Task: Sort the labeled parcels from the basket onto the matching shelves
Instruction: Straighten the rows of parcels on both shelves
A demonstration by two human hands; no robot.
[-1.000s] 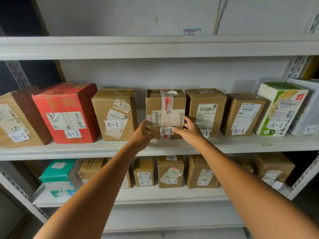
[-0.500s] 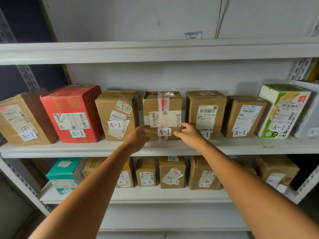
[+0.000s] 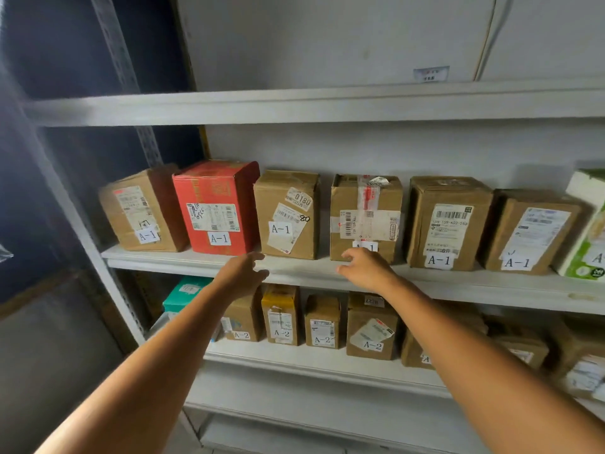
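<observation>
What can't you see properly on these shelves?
All in the head view:
1. The A-1 label on the brown cardboard box with red-and-white tape is half covered by the right hand.
2. The green-and-white carton is cut off by the right edge.
3. The small blue-and-white wall sign is too blurred to read.
4. The basket is outside the picture.

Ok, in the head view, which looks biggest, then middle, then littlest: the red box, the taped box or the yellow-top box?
1. red box
2. taped box, only a little smaller, so that's close
3. yellow-top box, clearly the littlest
</observation>
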